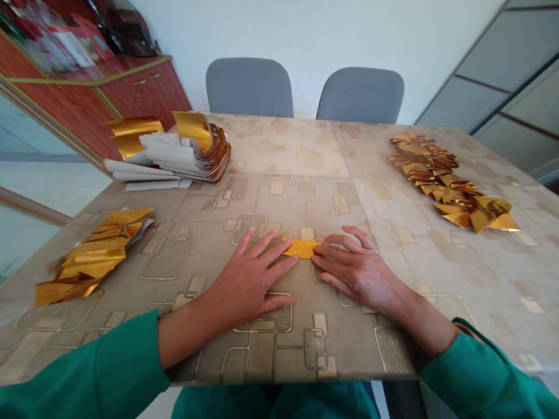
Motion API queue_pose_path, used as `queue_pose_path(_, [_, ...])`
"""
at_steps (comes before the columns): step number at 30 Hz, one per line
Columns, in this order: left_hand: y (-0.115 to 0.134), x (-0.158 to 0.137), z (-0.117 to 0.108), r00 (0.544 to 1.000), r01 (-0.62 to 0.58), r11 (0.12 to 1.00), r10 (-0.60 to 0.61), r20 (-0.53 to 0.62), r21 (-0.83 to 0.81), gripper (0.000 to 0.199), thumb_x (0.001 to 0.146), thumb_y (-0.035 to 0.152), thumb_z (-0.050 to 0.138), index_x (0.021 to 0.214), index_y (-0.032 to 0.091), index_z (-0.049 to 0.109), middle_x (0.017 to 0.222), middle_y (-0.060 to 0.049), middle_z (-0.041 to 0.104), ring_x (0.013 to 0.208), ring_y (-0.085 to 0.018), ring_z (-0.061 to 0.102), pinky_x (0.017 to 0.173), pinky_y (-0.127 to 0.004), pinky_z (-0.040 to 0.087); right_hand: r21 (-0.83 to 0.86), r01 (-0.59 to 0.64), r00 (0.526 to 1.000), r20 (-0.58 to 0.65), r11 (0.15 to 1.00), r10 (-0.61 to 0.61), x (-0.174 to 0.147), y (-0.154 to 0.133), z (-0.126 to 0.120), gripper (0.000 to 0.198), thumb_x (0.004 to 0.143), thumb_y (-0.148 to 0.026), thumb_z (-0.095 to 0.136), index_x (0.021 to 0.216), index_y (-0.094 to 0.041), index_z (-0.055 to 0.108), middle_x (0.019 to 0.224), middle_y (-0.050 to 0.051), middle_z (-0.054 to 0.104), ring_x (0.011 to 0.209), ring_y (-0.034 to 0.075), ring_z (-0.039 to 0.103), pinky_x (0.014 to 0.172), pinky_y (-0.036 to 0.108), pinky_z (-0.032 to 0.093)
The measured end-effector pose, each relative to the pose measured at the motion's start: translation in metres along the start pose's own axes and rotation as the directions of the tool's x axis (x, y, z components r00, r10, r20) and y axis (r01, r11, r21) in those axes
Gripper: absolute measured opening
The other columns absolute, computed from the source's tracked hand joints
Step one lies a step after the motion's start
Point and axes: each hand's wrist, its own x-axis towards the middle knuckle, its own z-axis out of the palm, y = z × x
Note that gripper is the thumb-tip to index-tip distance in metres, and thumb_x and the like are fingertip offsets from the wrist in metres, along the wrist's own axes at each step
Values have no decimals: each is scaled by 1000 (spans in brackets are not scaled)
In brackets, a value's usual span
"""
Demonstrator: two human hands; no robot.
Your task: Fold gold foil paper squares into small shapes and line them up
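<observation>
A small strip of folded gold paper (303, 248) lies flat on the patterned tablecloth in front of me. My left hand (257, 270) rests over its left end, fingers stretched out and spread, the fingertips pressing on the paper. On the other side, my right hand (356, 270) touches the strip's right end with its fingers extended and slightly bent. Neither hand is wrapped round the paper. The fingers cover both ends of it.
A thick stack of gold-and-white paper sheets (174, 154) sits at the back left. Nearer lie creased gold papers (98, 253). A long pile of folded gold pieces (445, 180) is at the right. Two grey chairs (248, 87) stand behind the table (279, 151).
</observation>
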Motion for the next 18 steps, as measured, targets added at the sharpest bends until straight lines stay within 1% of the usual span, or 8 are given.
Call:
queue_pose_path(4, [-6,-9,0,1000,9,1000,-9,-24,13,60,95,65,46,140,25,53,149,-8,50,144,-33,34,119,-63,12,18,-10,1000,-2,1000,10,-2,7,-9,22,99,-31,54,109,-23,71,108,2,75,116,22,57,110,49,29])
queue_pose_path(7, [-9,-14,0,999,15,1000,-14,-39,28,59,96,63,46,140,24,54,147,-8,53,144,-32,35,120,-63,11,23,-9,1000,-5,1000,9,-1,9,-12,20,98,-30,55,107,-24,72,104,2,75,113,21,59,110,49,29])
queue_pose_path(10, [-10,-11,-2,999,6,1000,-5,-53,29,52,98,57,47,134,22,58,145,-8,54,144,-32,36,119,-62,14,25,-2,1000,-5,1000,2,0,9,-12,20,98,-30,55,106,-24,72,102,1,76,109,20,60,110,47,30])
queue_pose_path(12, [-10,-2,-4,997,-2,1000,3,-83,12,40,101,48,47,127,21,63,143,-7,56,141,-31,40,118,-60,19,22,-2,1000,-17,1000,2,0,10,-10,20,98,-31,55,105,-24,72,101,1,76,107,19,61,110,45,30])
queue_pose_path(14, [-10,9,-5,993,12,1000,-14,-119,-17,31,102,35,48,124,20,63,141,-7,58,135,-27,47,117,-55,26,18,-6,999,-38,1000,6,1,10,-8,19,98,-31,56,103,-24,72,100,1,76,104,19,61,109,44,30])
queue_pose_path(16, [-10,22,-5,992,32,998,-39,-119,-59,32,101,30,51,130,18,59,139,-8,59,130,-26,50,114,-53,31,19,-14,998,-66,1000,16,2,11,-5,17,97,-32,58,100,-24,73,99,0,76,102,18,60,107,44,31])
queue_pose_path(18, [-10,31,-3,993,39,994,-50,-103,-104,33,98,28,56,129,16,58,132,-9,62,122,-26,53,110,-49,37,19,-35,995,-91,999,37,2,12,-3,15,96,-31,60,97,-24,73,102,0,76,100,19,60,103,42,33])
